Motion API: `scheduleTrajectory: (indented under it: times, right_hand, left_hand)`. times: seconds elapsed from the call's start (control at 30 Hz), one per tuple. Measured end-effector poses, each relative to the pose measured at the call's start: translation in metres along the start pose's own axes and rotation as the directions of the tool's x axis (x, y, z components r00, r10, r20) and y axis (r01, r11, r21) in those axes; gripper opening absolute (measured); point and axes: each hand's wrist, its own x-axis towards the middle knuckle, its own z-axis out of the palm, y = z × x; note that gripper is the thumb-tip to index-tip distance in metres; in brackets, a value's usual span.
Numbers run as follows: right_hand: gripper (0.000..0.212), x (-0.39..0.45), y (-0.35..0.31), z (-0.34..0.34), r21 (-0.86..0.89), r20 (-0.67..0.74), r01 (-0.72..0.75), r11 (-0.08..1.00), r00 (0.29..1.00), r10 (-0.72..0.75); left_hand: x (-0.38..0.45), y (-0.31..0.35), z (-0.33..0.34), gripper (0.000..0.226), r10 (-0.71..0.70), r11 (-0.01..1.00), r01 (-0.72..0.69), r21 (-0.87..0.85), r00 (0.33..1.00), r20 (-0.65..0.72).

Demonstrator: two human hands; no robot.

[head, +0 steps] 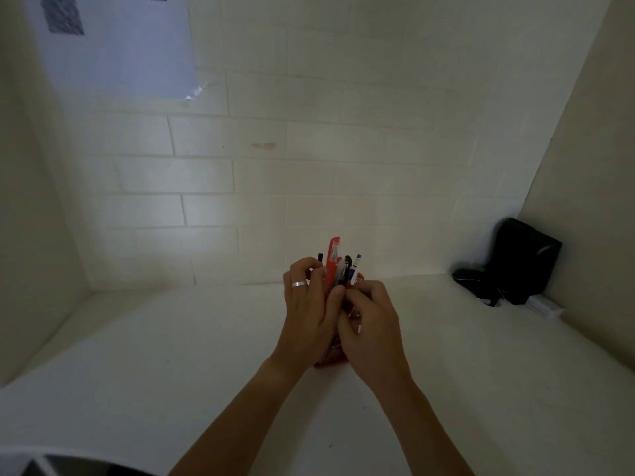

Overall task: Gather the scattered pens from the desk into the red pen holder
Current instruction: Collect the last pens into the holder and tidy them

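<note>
Both hands, left hand (309, 310) and right hand (371, 324), were closed around the pens (340, 269) and red holder (330, 360) between them; no loose pens showed on the worktop (171, 355), so gathering looked nearly finished.

Both hands, left (309, 314) and right (372, 324), curl together, thumbs touching, forearms converging.

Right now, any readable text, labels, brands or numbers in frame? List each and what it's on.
None can be read.
Sheet of paper on the wall: a dark square patch, QR-like, too blurred to decode; no legible words.
Red item among the pens: white markings, too blurred to read.
Blue-and-white pen: possible print, too small to read.
Black bag in the corner: a faint light mark, not legible.
</note>
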Motion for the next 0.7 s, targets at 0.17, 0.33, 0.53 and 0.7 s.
scheduleTrajectory:
  times: [0.17,0.33,0.53,0.7]
  right_hand:
    - [0.015,-0.004,0.005,-0.005,0.051,-0.104,0.030,0.998,0.994,-0.025]
    - [0.015,-0.003,0.007,-0.007,0.037,-0.229,0.083,0.996,0.971,-0.073]
    - [0.054,-0.007,0.011,0.002,0.119,-0.099,-0.067,0.991,0.992,0.078]
    - [0.051,-0.010,0.007,0.004,0.136,-0.065,-0.060,0.989,0.995,0.069]
  left_hand:
    - [-0.003,0.001,0.006,0.033,-0.049,0.998,0.052,0.028,0.994,-0.101]
    - [-0.006,0.004,0.010,0.028,-0.048,0.999,0.051,0.007,0.980,-0.192]
    - [-0.010,0.001,0.014,0.032,-0.047,0.991,0.078,0.105,0.963,-0.267]
    - [-0.015,0.002,0.014,0.031,-0.074,0.996,0.082,0.017,0.953,-0.295]
